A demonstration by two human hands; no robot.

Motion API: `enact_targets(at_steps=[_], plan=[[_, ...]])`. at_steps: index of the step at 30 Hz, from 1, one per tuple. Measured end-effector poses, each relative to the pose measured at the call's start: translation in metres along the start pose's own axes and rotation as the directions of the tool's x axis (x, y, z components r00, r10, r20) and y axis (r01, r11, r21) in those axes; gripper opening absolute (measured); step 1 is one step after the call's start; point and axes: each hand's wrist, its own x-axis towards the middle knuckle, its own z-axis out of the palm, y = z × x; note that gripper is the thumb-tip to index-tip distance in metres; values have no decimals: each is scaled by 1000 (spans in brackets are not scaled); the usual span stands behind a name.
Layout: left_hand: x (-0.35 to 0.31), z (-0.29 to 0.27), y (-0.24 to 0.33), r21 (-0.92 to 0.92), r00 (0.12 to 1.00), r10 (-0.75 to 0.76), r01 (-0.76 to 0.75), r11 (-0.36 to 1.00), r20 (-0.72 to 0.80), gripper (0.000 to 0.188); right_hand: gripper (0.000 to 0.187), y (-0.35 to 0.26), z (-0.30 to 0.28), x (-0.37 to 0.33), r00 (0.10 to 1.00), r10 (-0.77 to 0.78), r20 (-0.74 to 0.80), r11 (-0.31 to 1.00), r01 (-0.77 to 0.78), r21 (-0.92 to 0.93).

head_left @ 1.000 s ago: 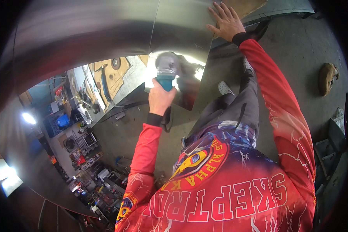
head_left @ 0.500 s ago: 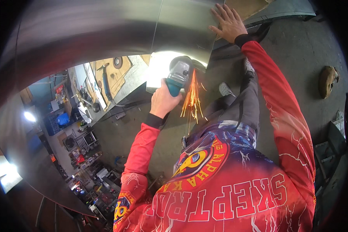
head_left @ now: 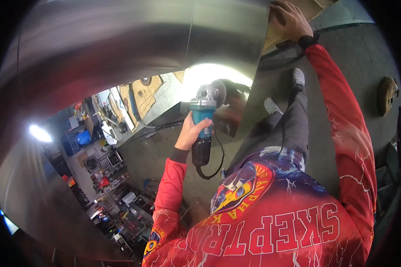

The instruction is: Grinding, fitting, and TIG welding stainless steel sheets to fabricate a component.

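My left hand [head_left: 194, 131] is wrapped round the teal and black body of an angle grinder [head_left: 202, 118], thumb across its side. Its grey disc [head_left: 218, 92] points up and right, just below the brightly lit lower edge of a large curved metal sheet [head_left: 142, 40]. No sparks show at the disc. At the top right, my right hand [head_left: 294, 22] has its fingers bent at the sheet's right edge. The fingertips are partly hidden there. A black cord [head_left: 222, 158] loops from the grinder's rear end.
Behind the sheet stands a workbench [head_left: 165, 93] with brown cardboard pieces and a long-handled tool [head_left: 133, 104]. Shelves with tools and boxes [head_left: 107, 173] line the lower left. A brown lump-shaped object [head_left: 387, 95] lies on the grey floor [head_left: 343, 62] to the right.
The orange sparks have stopped. The grinder has come away from the sheet's edge and turned more upright. My right hand has shifted right, from lying spread on the sheet to its edge.
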Motion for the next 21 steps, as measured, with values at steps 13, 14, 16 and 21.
enact_targets(at_steps=[13,14,16,21], plan=[[23,-22,21,14,997,-2,3,1000,-83,49,23,21,10,-7,986,99,-136,995,-102,-20],[26,-29,24,38,992,-29,34,999,-121,49,23,19,10,-6,987,98,-130,995,-102,-18],[27,-25,29,60,993,-20,27,998,-116,49,23,21,9,-7,987,100,-129,994,-103,-19],[23,-18,10,291,998,64,-66,954,18,57,23,19,10,-7,985,106,-135,994,-107,1]])
